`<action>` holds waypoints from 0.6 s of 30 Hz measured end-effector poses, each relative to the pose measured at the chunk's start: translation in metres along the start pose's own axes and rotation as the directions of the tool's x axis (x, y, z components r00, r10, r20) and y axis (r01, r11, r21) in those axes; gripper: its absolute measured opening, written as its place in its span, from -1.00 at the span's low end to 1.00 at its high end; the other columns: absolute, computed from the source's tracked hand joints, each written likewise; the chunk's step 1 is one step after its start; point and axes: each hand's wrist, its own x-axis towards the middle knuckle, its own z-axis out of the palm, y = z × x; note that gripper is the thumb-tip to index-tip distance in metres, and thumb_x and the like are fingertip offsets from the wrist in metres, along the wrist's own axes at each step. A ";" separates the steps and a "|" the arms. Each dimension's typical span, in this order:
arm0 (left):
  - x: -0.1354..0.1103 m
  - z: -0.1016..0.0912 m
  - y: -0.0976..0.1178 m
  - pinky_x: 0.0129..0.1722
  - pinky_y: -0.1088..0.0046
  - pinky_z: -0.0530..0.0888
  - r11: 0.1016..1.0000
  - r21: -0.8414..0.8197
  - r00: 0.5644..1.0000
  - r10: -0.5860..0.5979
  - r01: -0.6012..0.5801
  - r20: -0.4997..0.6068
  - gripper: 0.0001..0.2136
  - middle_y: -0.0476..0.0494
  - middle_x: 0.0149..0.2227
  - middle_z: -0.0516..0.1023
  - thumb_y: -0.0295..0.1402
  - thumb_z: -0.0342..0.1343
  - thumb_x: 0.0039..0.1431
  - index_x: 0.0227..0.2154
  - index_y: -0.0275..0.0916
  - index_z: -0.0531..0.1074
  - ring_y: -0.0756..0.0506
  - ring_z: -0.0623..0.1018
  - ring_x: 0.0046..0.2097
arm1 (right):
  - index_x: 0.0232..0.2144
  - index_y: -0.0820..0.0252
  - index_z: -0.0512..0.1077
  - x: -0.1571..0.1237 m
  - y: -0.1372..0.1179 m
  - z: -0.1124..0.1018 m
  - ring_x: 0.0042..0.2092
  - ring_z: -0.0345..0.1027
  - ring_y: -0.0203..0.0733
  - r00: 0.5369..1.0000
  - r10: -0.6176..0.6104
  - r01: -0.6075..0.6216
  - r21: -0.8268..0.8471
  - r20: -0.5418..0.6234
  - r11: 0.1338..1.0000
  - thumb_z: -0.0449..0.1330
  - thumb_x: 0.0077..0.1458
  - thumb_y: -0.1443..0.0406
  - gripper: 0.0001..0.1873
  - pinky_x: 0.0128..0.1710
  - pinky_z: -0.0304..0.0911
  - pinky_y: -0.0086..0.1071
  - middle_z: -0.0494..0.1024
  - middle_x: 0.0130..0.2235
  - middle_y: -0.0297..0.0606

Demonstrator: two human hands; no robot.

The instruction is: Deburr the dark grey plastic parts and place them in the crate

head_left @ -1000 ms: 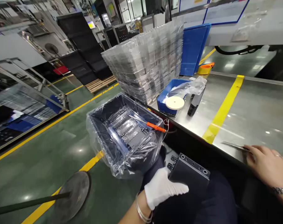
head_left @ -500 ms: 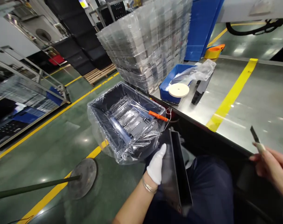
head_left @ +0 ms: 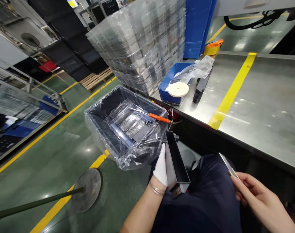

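Now, head view, line by line.
Left hand: gloved in white [head_left: 161, 166], its grip pressed around a dark open-topped metal housing [head_left: 175, 160], fingers flat along the housing's left wall.
Housing: held on edge above the person's lap, long side running away from the camera, open hollow facing right; its far end is just beside the bin.
Right hand: bare [head_left: 256, 197], its grip pinching a thin flat metal strip [head_left: 228, 165] between thumb and fingertips; the strip points up and left, well apart from the housing.
Bin: a dark bin lined with clear plastic [head_left: 124, 124], on the floor side of the bench, with an orange-handled screwdriver [head_left: 158, 118] lying across its right rim.
Bench: steel bench [head_left: 261, 106] with a yellow stripe; it carries a blue tray [head_left: 167, 88] with a white disc [head_left: 178, 89] resting on it.
Behind: a tall stack of clear plastic trays [head_left: 142, 45].
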 end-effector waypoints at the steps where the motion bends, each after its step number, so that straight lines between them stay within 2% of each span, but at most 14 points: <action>1: 0.001 -0.001 0.000 -0.44 0.50 0.50 1.000 0.004 1.000 -0.009 0.009 -0.005 -0.42 -0.06 -0.47 0.62 0.12 -0.06 0.43 -0.24 -0.31 0.63 -0.02 0.58 -0.46 | -0.01 0.13 0.51 -0.003 0.000 0.000 -0.40 0.43 -0.15 1.000 0.014 -0.015 0.050 0.023 0.999 0.26 0.23 -0.24 -0.38 -0.46 0.44 -0.47 0.57 -0.35 -0.26; 3: 0.003 -0.003 0.003 -0.42 0.51 0.50 1.000 0.011 0.998 -0.010 0.011 -0.056 -0.41 -0.06 -0.42 0.64 0.15 -0.04 0.41 -0.18 -0.32 0.63 -0.01 0.59 -0.44 | -0.01 0.10 0.51 -0.011 -0.005 -0.001 -0.40 0.43 -0.18 1.000 -0.020 0.019 0.068 0.005 0.998 0.25 0.29 -0.18 -0.46 -0.44 0.43 -0.53 0.55 -0.37 -0.29; 6: 0.004 0.001 0.009 -0.39 0.51 0.49 0.998 0.023 0.991 0.064 -0.061 -0.119 -0.40 -0.07 -0.40 0.63 0.17 0.00 0.38 -0.08 -0.33 0.60 0.00 0.56 -0.43 | -0.12 0.01 0.58 -0.027 -0.026 -0.004 -0.39 0.51 -0.22 0.973 -0.230 0.231 -0.002 0.025 0.973 0.20 0.39 -0.06 -0.66 -0.42 0.44 -0.63 0.61 -0.32 -0.32; 9: 0.000 0.013 0.013 -0.38 0.51 0.45 0.989 0.007 0.984 0.149 -0.149 -0.093 -0.46 -0.01 -0.46 0.57 0.13 -0.02 0.40 -0.10 -0.29 0.59 0.02 0.49 -0.47 | -0.21 -0.03 0.60 -0.042 -0.058 0.001 -0.28 0.59 -0.19 0.860 -0.495 0.507 -0.097 0.129 0.856 0.20 0.44 0.04 -0.75 -0.27 0.49 -0.64 0.64 -0.24 -0.35; 11: -0.003 0.020 0.013 -0.41 0.51 0.42 0.982 0.022 0.977 0.189 -0.188 -0.097 -0.46 0.02 -0.47 0.55 0.13 -0.07 0.43 -0.11 -0.25 0.59 0.03 0.43 -0.52 | -0.20 -0.05 0.57 -0.046 -0.078 0.008 -0.27 0.59 -0.20 0.776 -0.599 0.627 -0.139 0.197 0.766 0.20 0.46 0.07 -0.78 -0.23 0.50 -0.61 0.63 -0.26 -0.38; 13: -0.007 0.026 0.011 -0.37 0.52 0.45 0.973 0.051 0.967 0.229 -0.225 -0.107 -0.47 0.01 -0.38 0.61 0.13 -0.06 0.42 -0.08 -0.23 0.59 0.04 0.45 -0.49 | -0.17 -0.04 0.54 -0.046 -0.094 0.017 -0.31 0.57 -0.23 0.717 -0.657 0.694 -0.150 0.231 0.704 0.18 0.48 0.10 -0.81 -0.26 0.49 -0.57 0.60 -0.30 -0.40; 16: -0.013 0.033 0.010 -0.21 0.54 0.53 0.959 0.072 0.955 0.279 -0.273 -0.096 -0.46 -0.07 -0.24 0.67 0.15 0.00 0.39 -0.07 -0.24 0.61 0.02 0.58 -0.35 | -0.19 0.01 0.51 -0.044 -0.106 0.026 -0.38 0.51 -0.24 0.671 -0.692 0.737 -0.145 0.267 0.660 0.14 0.52 0.15 -0.79 -0.39 0.43 -0.48 0.55 -0.37 -0.38; 18: -0.018 0.039 0.012 -0.22 0.55 0.56 0.960 0.025 0.956 0.279 -0.278 -0.095 -0.39 -0.12 -0.24 0.68 0.16 -0.11 0.42 -0.14 -0.28 0.63 0.00 0.62 -0.31 | -0.25 0.01 0.53 -0.045 -0.106 0.028 -0.44 0.48 -0.26 0.647 -0.682 0.751 -0.132 0.341 0.647 0.12 0.53 0.14 -0.72 -0.45 0.40 -0.46 0.51 -0.42 -0.40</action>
